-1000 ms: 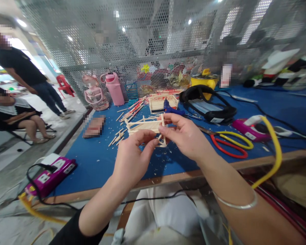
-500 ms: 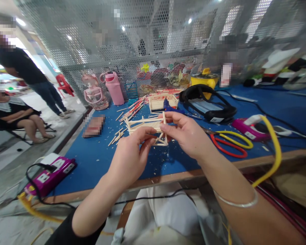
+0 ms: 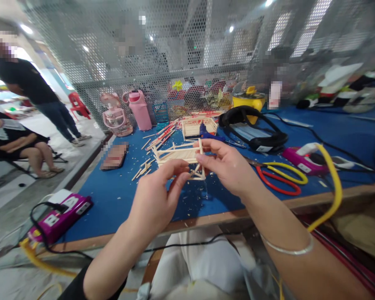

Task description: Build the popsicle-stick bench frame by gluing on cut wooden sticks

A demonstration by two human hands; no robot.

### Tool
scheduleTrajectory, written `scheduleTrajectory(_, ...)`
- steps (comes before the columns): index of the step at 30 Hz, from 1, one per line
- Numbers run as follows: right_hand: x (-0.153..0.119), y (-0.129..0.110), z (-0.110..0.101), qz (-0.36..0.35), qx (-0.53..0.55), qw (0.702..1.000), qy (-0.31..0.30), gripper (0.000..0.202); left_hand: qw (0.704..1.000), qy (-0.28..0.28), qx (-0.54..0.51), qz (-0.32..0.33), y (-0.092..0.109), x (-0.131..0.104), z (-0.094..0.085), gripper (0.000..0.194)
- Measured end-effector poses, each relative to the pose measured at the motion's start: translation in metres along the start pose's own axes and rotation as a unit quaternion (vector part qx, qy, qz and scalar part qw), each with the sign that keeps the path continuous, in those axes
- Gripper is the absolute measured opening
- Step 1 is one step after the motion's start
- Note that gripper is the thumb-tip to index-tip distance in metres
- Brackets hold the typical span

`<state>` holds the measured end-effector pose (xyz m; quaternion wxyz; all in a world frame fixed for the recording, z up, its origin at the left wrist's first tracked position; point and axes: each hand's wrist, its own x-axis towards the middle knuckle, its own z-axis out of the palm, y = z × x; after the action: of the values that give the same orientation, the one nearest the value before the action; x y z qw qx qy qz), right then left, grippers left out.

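Note:
A small frame of pale wooden sticks (image 3: 178, 154) is held above the blue table, between both hands. My right hand (image 3: 229, 166) pinches its right end, thumb and fingers closed on an upright stick. My left hand (image 3: 158, 191) is at the near side of the frame, thumb and fingertips closed round its lower sticks; the fingers hide part of it. Behind the frame, a second stick-built piece (image 3: 190, 128) rests on the table with a blue glue gun (image 3: 204, 131) beside it. Loose sticks (image 3: 143, 168) lie to the left.
Red-and-yellow-handled scissors (image 3: 281, 180), a black headset (image 3: 256, 131) and a purple power strip (image 3: 303, 161) are at right. A phone (image 3: 114, 156), pink bottle (image 3: 139, 110) and another power strip (image 3: 62, 216) are at left. Two people are beyond the table's left side.
The view has shifted slightly. The left thumb and fingertips have moved a little on the frame; the right hand keeps its hold.

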<state>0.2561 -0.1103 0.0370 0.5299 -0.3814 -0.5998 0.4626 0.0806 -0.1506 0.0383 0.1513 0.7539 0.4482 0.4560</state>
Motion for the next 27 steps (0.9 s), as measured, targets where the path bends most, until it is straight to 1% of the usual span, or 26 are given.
scheduleTrajectory(1, 0.001, -0.001, -0.001, 0.005, 0.022, 1.000, 0.000, 0.032, 0.998, 0.063, -0.016, -0.001, 0.001, -0.004, -0.002, 0.016)
scheduleTrajectory(2, 0.003, -0.001, -0.003, 0.010, 0.045, 0.999, 0.000, 0.031, 0.989, 0.142, -0.037, -0.007, 0.000, -0.007, -0.004, 0.016)
scheduleTrajectory(3, 0.004, -0.002, -0.004, 0.015, 0.065, 0.998, -0.001, 0.030, 0.973, 0.219, -0.066, -0.022, -0.002, -0.011, -0.005, 0.017)
scheduleTrajectory(4, 0.005, -0.002, -0.005, 0.019, 0.080, 0.997, -0.004, 0.029, 0.956, 0.273, -0.101, -0.046, -0.007, -0.014, -0.006, 0.020)
scheduleTrajectory(5, 0.006, -0.002, -0.005, 0.024, 0.091, 0.996, -0.007, 0.029, 0.942, 0.295, -0.138, -0.076, -0.012, -0.016, -0.005, 0.025)
scheduleTrajectory(6, 0.007, -0.001, -0.005, 0.028, 0.096, 0.995, -0.010, 0.029, 0.938, 0.276, -0.178, -0.112, -0.018, -0.016, -0.004, 0.032)
scheduleTrajectory(8, 0.008, 0.001, -0.003, 0.034, 0.096, 0.995, -0.018, 0.029, 0.939, 0.186, -0.237, -0.164, -0.030, -0.015, 0.000, 0.045)
scheduleTrajectory(9, 0.009, 0.002, -0.001, 0.035, 0.095, 0.995, -0.021, 0.029, 0.941, 0.145, -0.249, -0.177, -0.033, -0.013, 0.002, 0.048)
scheduleTrajectory(10, 0.009, 0.003, 0.001, 0.037, 0.093, 0.995, -0.022, 0.029, 0.944, 0.121, -0.249, -0.181, -0.036, -0.010, 0.003, 0.049)
scheduleTrajectory(11, 0.010, 0.005, 0.003, 0.037, 0.089, 0.995, -0.023, 0.030, 0.946, 0.114, -0.240, -0.184, -0.036, -0.006, 0.005, 0.048)
scheduleTrajectory(14, 0.014, 0.007, 0.007, 0.041, 0.076, 0.996, -0.029, 0.033, 0.949, 0.129, -0.203, -0.204, -0.035, 0.008, 0.005, 0.045)
scheduleTrajectory(16, 0.016, 0.009, 0.007, 0.046, 0.069, 0.996, -0.034, 0.041, 0.944, 0.138, -0.206, -0.220, -0.035, 0.017, 0.004, 0.042)
scheduleTrajectory(17, 0.016, 0.010, 0.006, 0.042, 0.062, 0.997, -0.024, 0.046, 0.939, 0.136, -0.223, -0.224, -0.036, 0.021, 0.004, 0.040)
scheduleTrajectory(18, 0.015, 0.011, 0.005, 0.035, 0.051, 0.998, 0.001, 0.051, 0.933, 0.132, -0.248, -0.225, -0.037, 0.024, 0.004, 0.039)
scheduleTrajectory(20, 0.011, 0.015, 0.003, 0.035, 0.028, 0.996, 0.078, 0.058, 0.919, 0.125, -0.303, -0.219, -0.041, 0.030, 0.004, 0.036)
scheduleTrajectory(21, 0.007, 0.017, 0.003, 0.050, 0.020, 0.993, 0.105, 0.057, 0.913, 0.121, -0.323, -0.216, -0.042, 0.033, 0.004, 0.035)
scheduleTrajectory(22, 0.003, 0.019, 0.003, 0.075, 0.015, 0.991, 0.112, 0.056, 0.909, 0.119, -0.337, -0.213, -0.043, 0.035, 0.004, 0.035)
scheduleTrajectory(23, -0.003, 0.021, 0.003, 0.103, 0.010, 0.990, 0.095, 0.054, 0.907, 0.119, -0.344, -0.211, -0.044, 0.036, 0.004, 0.035)
scheduleTrajectory(25, -0.014, 0.023, 0.004, 0.143, -0.013, 0.989, 0.016, 0.044, 0.908, 0.121, -0.344, -0.209, -0.044, 0.037, 0.004, 0.036)
scheduleTrajectory(26, -0.021, 0.022, 0.003, 0.148, -0.032, 0.988, -0.019, 0.037, 0.908, 0.122, -0.340, -0.210, -0.044, 0.037, 0.004, 0.036)
scheduleTrajectory(27, -0.027, 0.020, 0.002, 0.145, -0.047, 0.987, -0.041, 0.034, 0.909, 0.123, -0.337, -0.210, -0.044, 0.037, 0.004, 0.036)
